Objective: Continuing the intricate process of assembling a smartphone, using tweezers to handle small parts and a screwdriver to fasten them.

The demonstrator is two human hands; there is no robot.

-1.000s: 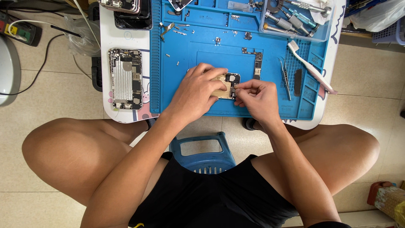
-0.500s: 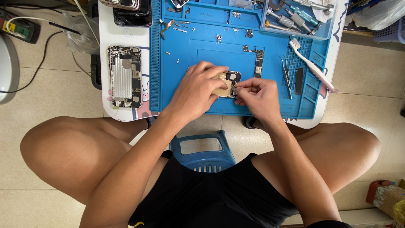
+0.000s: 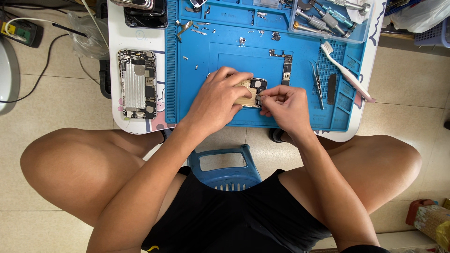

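Not much changed from a moment back: the left hand [image 3: 216,99] still presses down over the small phone part [image 3: 251,92] mid blue mat [image 3: 197,93], while the right hand [image 3: 283,104] keeps its fingertips pinched at the part's edge. 1 opened phone [image 3: 137,83] lies off the mat to the left, tweezers [image 3: 317,82] and a toothbrush [image 3: 345,71] to the right, and the left hand's fingers hide most of the part.

Left hand [image 3: 218,99] and right hand [image 3: 284,108]: bare, no gloves, rings or watch. Forearms behind hands unsleeved. Black shorts [image 3: 243,218] below hands, small yellow mark at hem. Knees bare.
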